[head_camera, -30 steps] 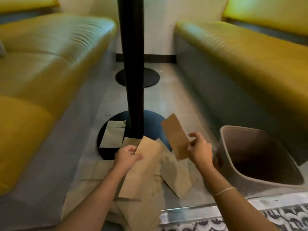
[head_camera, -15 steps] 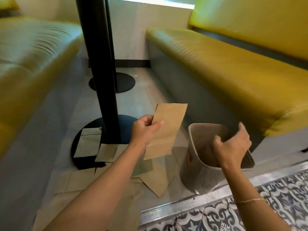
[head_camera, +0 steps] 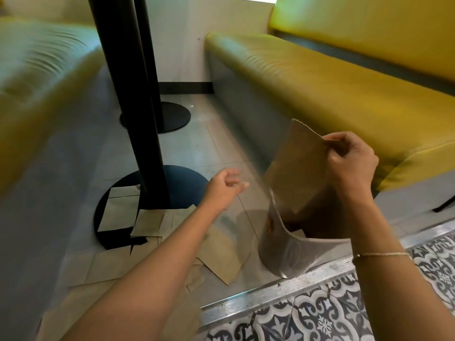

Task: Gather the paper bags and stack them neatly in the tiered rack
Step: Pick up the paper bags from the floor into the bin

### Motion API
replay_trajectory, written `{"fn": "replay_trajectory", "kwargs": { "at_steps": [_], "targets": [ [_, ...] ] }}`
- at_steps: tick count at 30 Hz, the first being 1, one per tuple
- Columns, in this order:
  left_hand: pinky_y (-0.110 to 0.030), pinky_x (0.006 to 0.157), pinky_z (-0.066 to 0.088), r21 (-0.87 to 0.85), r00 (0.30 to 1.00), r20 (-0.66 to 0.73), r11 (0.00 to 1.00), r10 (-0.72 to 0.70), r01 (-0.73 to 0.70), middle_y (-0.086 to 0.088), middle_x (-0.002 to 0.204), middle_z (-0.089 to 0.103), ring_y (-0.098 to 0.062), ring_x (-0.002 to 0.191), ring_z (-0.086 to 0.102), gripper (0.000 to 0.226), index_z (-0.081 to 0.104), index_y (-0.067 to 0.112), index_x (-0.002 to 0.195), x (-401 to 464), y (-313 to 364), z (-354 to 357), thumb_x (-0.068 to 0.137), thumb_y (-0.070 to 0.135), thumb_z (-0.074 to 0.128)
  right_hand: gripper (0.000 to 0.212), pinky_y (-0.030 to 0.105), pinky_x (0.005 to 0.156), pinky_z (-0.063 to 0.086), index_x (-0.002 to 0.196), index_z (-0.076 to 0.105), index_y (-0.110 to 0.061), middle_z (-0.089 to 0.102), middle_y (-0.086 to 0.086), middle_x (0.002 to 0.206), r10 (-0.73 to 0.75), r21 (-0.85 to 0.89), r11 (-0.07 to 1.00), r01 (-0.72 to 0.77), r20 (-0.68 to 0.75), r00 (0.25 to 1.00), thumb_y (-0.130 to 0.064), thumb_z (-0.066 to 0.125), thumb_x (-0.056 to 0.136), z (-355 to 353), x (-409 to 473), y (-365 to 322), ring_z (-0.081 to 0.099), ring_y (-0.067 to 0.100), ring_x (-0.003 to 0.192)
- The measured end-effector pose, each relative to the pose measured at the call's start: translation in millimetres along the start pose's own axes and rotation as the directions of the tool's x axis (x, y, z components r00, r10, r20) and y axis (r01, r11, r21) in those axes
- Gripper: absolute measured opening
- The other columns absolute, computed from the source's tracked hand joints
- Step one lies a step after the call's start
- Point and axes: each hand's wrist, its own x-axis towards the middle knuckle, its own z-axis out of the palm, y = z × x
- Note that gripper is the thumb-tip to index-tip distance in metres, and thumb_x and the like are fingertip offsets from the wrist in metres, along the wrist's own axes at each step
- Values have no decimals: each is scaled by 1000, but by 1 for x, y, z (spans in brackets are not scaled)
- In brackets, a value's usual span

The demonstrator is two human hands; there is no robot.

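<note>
My right hand (head_camera: 349,163) pinches the top corner of a brown paper bag (head_camera: 295,166) and holds it upright, its lower end inside a beige bin (head_camera: 290,252) on the floor. My left hand (head_camera: 224,188) hovers left of the bag with loosely curled fingers and holds nothing. Several more flat paper bags (head_camera: 221,252) lie scattered on the tiled floor around the near table base (head_camera: 187,180), one pale bag (head_camera: 120,210) resting on the base itself. No tiered rack is in view.
A black table post (head_camera: 133,99) rises at left centre, with a second round base (head_camera: 172,116) behind it. Yellow bench seats (head_camera: 344,94) flank both sides. A metal floor strip (head_camera: 283,291) borders patterned tiles (head_camera: 344,313) at the front.
The paper bag has passed from my left hand to my right, which now holds it over the bin. My left hand has let go and dropped lower. The view shifted right.
</note>
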Motion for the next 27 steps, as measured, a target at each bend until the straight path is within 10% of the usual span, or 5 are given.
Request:
{"fn": "replay_trajectory", "kwargs": {
  "at_steps": [7, 12, 21, 24, 27],
  "targets": [
    [-25, 90, 45, 470, 955, 16, 845, -298, 256, -6, 125, 57, -21, 113, 54, 37, 55, 14, 124, -19, -115, 6, 89, 20, 62, 31, 34, 95, 45, 118, 58, -10, 61, 12, 118, 228, -209, 957, -199, 123, 966, -10, 61, 87, 19, -17, 47, 55, 24, 109],
    [-31, 93, 45, 816, 938, -21, 535, -346, 216, -9, 128, 47, -23, 116, 49, 36, 46, 15, 129, -32, -165, -8, 93, 18, 50, 30, 34, 101, 33, 118, 59, -17, 53, 8, 125, 31, -339, 938, 69, 281, 959, -15, 58, 88, 66, -40, 34, 40, 25, 120],
    [-34, 105, 33, 949, 950, -49, 283, -307, 141, -8, 155, 15, -25, 141, 21, 61, 14, 24, 149, -33, -238, -31, 95, 21, 43, 27, 22, 92, 36, 119, 55, -26, 47, -4, 128, -98, -241, 892, 383, 724, 683, -22, 52, 93, 137, -103, 36, 37, 13, 120],
    [-36, 62, 55, 965, 976, 19, 259, -217, 39, -15, 105, 63, -30, 85, 65, 81, 62, 13, 122, -30, -261, -32, 47, 27, 89, 30, 24, 93, 40, 122, 54, -24, 45, -2, 131, -68, -239, 884, 401, 783, 618, -20, 51, 93, 145, -109, 44, 38, 15, 122],
    [-24, 37, 45, 972, 996, 50, 232, -71, -32, -10, 55, 57, -23, 41, 54, 60, 74, 4, 80, -27, -280, -29, 23, 6, 90, 32, 26, 93, 41, 125, 52, -22, 43, 0, 133, -52, -231, 884, 406, 815, 578, -17, 49, 94, 151, -114, 45, 40, 17, 123]
  ]
}}
